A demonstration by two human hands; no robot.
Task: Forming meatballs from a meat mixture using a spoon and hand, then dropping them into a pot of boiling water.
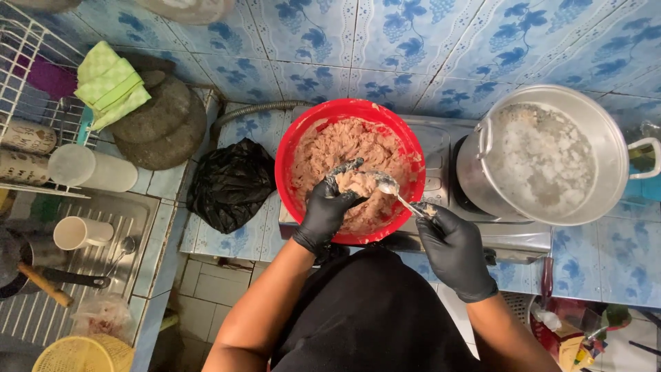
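Note:
A red bowl [289, 148] full of pinkish minced paste [344, 145] stands on a stove top in front of me. My left hand [325, 210], in a black glove, is over the bowl and closed around a lump of the paste [357, 182]. My right hand [451, 248], also in a black glove, grips a metal spoon [390, 186] whose bowl touches the lump squeezed out of my left hand. To the right, a large metal pot [544, 155] holds bubbling, foamy water.
A black plastic bag [231, 182] lies left of the bowl on the tiled counter. Further left are a round stone mortar lid [162, 120], a green cloth [110, 83], a dish rack [27, 103], and a sink [82, 255] with cups and a pan.

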